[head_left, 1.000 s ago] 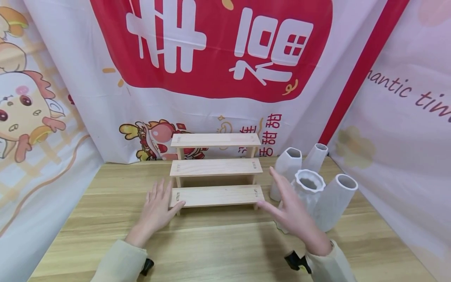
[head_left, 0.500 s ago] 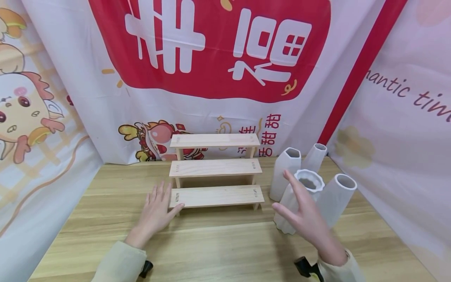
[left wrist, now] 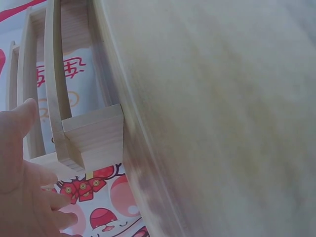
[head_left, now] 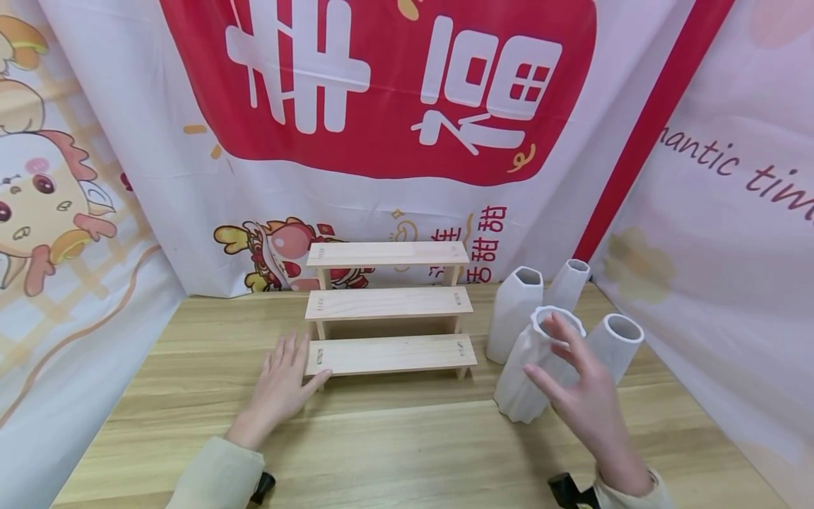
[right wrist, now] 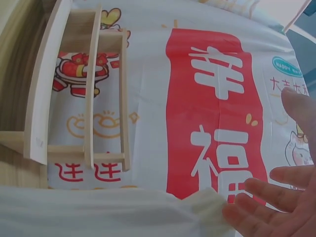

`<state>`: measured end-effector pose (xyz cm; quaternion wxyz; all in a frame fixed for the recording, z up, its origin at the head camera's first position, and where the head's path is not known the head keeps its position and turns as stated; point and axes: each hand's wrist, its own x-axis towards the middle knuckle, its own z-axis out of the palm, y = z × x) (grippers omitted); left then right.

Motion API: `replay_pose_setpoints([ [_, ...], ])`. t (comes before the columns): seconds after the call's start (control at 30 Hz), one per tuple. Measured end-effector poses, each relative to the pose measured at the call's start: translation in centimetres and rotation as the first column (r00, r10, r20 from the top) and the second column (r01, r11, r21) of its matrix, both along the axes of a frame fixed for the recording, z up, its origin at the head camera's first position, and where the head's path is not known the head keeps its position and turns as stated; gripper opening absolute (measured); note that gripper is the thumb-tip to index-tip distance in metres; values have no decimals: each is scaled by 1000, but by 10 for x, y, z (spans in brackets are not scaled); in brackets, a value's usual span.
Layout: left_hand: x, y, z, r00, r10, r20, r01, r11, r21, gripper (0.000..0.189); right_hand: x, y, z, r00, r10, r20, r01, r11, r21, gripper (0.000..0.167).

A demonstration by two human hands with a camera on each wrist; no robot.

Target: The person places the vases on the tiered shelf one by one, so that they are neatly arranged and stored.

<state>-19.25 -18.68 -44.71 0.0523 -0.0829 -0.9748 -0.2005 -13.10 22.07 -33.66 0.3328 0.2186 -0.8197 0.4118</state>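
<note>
Four white vases [head_left: 539, 353] stand toward the right back corner of a wooden table [head_left: 381, 452], right hand [head_left: 588, 399] wide beside the frilled-rim vase [head_left: 520, 385], contact unclear, left hand [head_left: 282, 382] spread at the left end of a three-tier wooden shelf [head_left: 389, 302] toward the back edge.

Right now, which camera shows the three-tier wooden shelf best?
The head view: there, the three-tier wooden shelf shows every tier from above. Left wrist sees it from one end, cropped; right wrist, edge-on, also cropped.

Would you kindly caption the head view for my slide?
Left hand by tiered wooden stand, right hand near white vases.
</note>
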Motion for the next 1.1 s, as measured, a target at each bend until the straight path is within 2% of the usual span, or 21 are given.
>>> replay_pose_setpoints([
  [0.23, 0, 1, -2, 1000, -6, 15, 6, 1000, -5, 82, 0, 10, -2, 995, -83, -46, 81, 996, -44, 76],
  [0.4, -1, 1, -4, 1000, -5, 22, 5, 1000, -13, 82, -2, 16, -3, 986, -168, -2, 168, 985, -25, 75],
  [0.6, -3, 2, -5, 1000, -6, 24, 6, 1000, -9, 81, -10, 22, -3, 971, -234, 48, 233, 972, 16, 75],
  [0.87, -5, 2, -9, 999, -14, 33, 15, 1000, -28, 80, -23, 25, -6, 954, -241, 177, 228, 969, 93, 83],
  [1.1, -5, 3, -8, 999, -10, 32, 11, 999, -38, 78, -33, 27, -9, 909, -273, 316, 244, 961, 129, 90],
])
